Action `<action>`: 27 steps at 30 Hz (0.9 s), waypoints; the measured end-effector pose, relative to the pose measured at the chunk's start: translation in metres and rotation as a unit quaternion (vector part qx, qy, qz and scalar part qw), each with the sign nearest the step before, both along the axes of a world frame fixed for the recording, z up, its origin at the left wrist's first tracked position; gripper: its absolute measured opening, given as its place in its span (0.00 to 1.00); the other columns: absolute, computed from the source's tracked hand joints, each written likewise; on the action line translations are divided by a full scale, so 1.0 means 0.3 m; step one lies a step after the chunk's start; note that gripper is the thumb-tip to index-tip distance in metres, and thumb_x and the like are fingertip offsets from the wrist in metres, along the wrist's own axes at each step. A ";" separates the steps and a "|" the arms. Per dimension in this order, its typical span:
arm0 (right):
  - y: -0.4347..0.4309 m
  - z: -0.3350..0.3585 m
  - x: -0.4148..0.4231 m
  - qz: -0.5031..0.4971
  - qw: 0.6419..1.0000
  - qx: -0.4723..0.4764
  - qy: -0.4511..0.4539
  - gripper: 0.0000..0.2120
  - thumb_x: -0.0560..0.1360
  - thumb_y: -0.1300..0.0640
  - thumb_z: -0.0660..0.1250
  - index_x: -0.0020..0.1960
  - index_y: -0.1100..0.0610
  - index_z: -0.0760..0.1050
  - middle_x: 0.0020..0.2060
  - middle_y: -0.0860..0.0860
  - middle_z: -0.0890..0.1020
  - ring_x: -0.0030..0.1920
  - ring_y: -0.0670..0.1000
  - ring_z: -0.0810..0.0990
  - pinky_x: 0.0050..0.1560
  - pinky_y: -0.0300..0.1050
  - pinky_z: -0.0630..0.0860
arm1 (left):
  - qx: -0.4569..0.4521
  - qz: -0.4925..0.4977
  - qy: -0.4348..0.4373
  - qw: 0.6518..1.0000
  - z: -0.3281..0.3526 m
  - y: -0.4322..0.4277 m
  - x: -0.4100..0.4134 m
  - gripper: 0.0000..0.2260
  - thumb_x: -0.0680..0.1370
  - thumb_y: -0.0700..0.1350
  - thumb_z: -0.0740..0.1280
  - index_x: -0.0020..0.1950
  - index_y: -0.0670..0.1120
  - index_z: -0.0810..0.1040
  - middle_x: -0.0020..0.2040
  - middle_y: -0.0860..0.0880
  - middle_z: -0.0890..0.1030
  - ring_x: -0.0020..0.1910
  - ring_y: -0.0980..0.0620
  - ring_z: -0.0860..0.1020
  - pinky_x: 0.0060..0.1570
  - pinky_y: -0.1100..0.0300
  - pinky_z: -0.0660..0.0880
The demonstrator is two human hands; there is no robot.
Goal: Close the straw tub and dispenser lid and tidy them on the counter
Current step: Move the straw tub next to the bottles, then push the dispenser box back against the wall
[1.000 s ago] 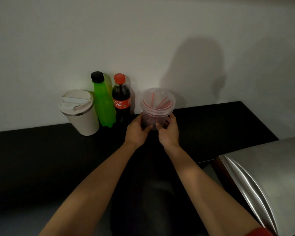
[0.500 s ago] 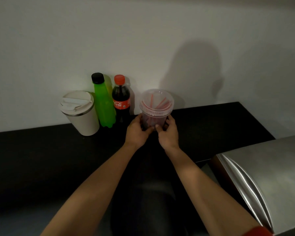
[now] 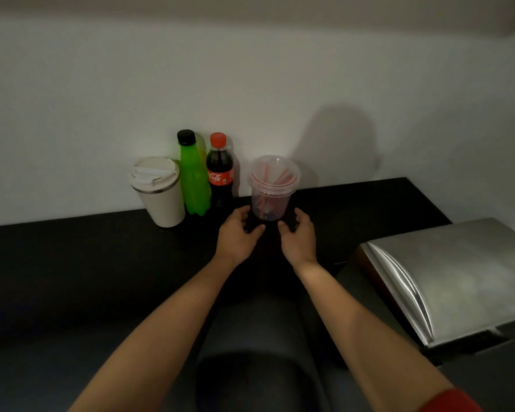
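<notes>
A clear plastic straw tub with red straws inside and a clear lid on top stands upright on the black counter, close to the wall. My left hand and my right hand hover just in front of its base, one on each side. Both hands have their fingers spread and hold nothing, with a small gap to the tub.
Left of the tub stand a cola bottle, a green bottle and a cream travel cup with a lid, all against the white wall. A curved metal dispenser lid sits at the right.
Both hands gripped the tub before; now they have let go and drawn back a little toward me. The tub stands by itself on the counter.
</notes>
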State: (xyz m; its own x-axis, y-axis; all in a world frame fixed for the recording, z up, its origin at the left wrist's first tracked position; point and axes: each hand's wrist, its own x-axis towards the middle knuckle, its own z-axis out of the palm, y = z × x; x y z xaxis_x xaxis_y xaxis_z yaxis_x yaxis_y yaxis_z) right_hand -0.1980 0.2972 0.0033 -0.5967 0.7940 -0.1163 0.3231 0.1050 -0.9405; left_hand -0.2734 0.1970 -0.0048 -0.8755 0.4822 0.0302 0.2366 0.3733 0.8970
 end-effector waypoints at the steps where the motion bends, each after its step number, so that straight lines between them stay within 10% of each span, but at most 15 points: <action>1: -0.011 0.010 0.012 0.000 1.000 0.002 0.001 0.27 0.76 0.57 0.64 0.72 0.55 0.60 0.71 0.55 0.66 0.70 0.54 0.65 0.67 0.45 0.63 | -0.001 -0.001 0.002 1.000 0.013 -0.014 0.018 0.27 0.74 0.43 0.71 0.70 0.41 0.67 0.65 0.42 0.75 0.63 0.48 0.74 0.56 0.65 0.68; 15: -0.138 0.265 0.251 0.005 0.992 0.092 0.081 0.26 0.74 0.52 0.66 0.70 0.53 0.64 0.66 0.53 0.72 0.66 0.53 0.71 0.57 0.42 0.66 | 0.064 -0.020 0.079 0.995 0.254 -0.193 0.296 0.16 0.75 0.43 0.69 0.62 0.48 0.74 0.53 0.53 0.78 0.52 0.58 0.76 0.48 0.71 0.69; 27: -0.136 0.428 0.550 -0.009 0.968 0.217 0.123 0.25 0.75 0.56 0.65 0.70 0.56 0.62 0.68 0.53 0.70 0.68 0.48 0.67 0.63 0.38 0.64 | 0.121 -0.096 0.108 0.982 0.305 -0.196 0.578 0.25 0.73 0.49 0.71 0.68 0.51 0.68 0.67 0.51 0.71 0.62 0.56 0.71 0.58 0.61 0.72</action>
